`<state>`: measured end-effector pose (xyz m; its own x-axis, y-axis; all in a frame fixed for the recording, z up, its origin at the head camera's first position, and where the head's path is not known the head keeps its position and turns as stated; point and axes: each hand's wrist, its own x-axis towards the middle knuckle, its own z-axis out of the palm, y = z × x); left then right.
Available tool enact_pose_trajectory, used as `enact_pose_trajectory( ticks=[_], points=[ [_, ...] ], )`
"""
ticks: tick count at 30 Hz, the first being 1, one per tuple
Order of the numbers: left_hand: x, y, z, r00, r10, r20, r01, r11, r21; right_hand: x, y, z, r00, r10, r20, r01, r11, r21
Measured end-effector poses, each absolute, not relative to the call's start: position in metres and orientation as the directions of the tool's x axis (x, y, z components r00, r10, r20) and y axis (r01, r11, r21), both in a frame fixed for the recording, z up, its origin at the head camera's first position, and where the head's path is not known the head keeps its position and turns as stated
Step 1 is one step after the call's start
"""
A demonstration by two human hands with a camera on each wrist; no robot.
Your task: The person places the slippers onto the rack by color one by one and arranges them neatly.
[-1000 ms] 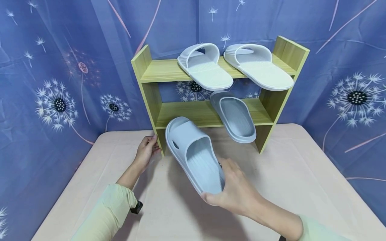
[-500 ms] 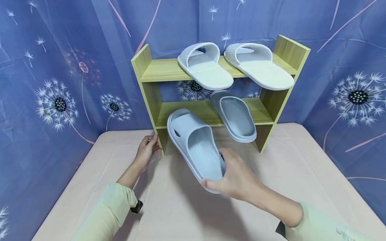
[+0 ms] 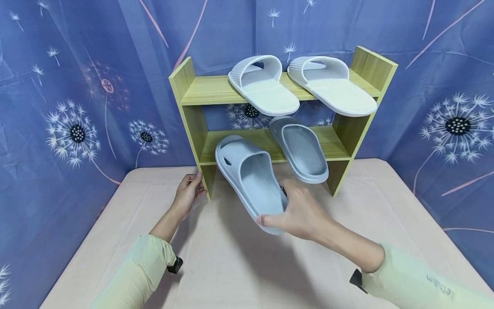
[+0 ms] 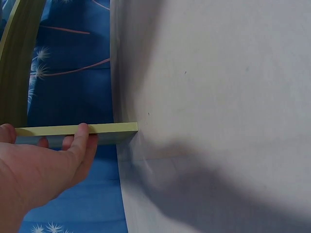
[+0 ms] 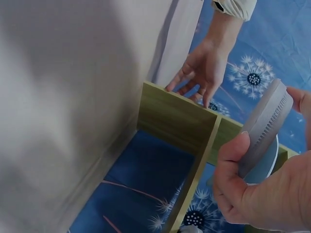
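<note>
My right hand (image 3: 299, 210) grips the heel end of a blue-grey slide slipper (image 3: 259, 184), thumb on one side and fingers on the other. The slipper tilts, its toe at the left part of the middle shelf (image 3: 251, 141); whether it touches the board I cannot tell. The right wrist view shows the same slipper's edge (image 5: 265, 128) between thumb and fingers. My left hand (image 3: 187, 193) rests its fingertips against the left side panel (image 4: 112, 128) of the wooden rack, fingers fairly straight. Beside the held slipper, a matching grey slipper (image 3: 305, 150) lies on the middle shelf, heel overhanging.
Two white slippers, one left (image 3: 266, 88) and one right (image 3: 332, 88), sit on the top shelf (image 3: 210, 88), heels past its front edge. The rack stands on a pale cloth-covered table (image 3: 216, 266). Blue dandelion-patterned curtains (image 3: 96, 86) hang behind and at both sides.
My right hand has moved the held slipper up and forward, its toe rising from below the middle shelf's front edge to the shelf. My left hand has stayed at the side panel.
</note>
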<state>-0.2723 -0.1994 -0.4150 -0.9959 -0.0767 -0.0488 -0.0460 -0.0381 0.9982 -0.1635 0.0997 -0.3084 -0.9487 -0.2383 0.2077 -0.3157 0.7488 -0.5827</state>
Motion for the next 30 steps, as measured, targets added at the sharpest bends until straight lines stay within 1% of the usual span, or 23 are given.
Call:
enact_pose_trajectory(
  ticks=[7, 12, 16, 25, 30],
  points=[
    [-0.272, -0.201, -0.415, -0.996, -0.066, -0.054, -0.052, -0.031, 0.998, -0.178, 0.097, -0.302, -0.95, -0.253, 0.185, -0.313, 0.724, -0.615],
    [-0.27, -0.202, -0.414, -0.998, -0.041, -0.054, -0.055, 0.014, 0.998, -0.187, 0.095, -0.3, -0.944, -0.271, 0.186, -0.326, 0.704, -0.63],
    [-0.27, -0.202, -0.414, -0.998, -0.032, -0.054, -0.055, 0.025, 0.998, -0.195, 0.093, -0.297, -0.942, -0.278, 0.19, -0.335, 0.708, -0.622],
    [-0.271, -0.202, -0.415, -0.998, -0.043, -0.048, -0.049, 0.011, 0.999, -0.212, 0.087, -0.29, -0.959, -0.257, 0.117, -0.275, 0.753, -0.598],
    [-0.272, -0.201, -0.415, -0.998, -0.048, -0.051, -0.051, 0.009, 0.999, -0.223, 0.083, -0.286, -0.964, -0.248, 0.101, -0.26, 0.774, -0.577]
  ],
)
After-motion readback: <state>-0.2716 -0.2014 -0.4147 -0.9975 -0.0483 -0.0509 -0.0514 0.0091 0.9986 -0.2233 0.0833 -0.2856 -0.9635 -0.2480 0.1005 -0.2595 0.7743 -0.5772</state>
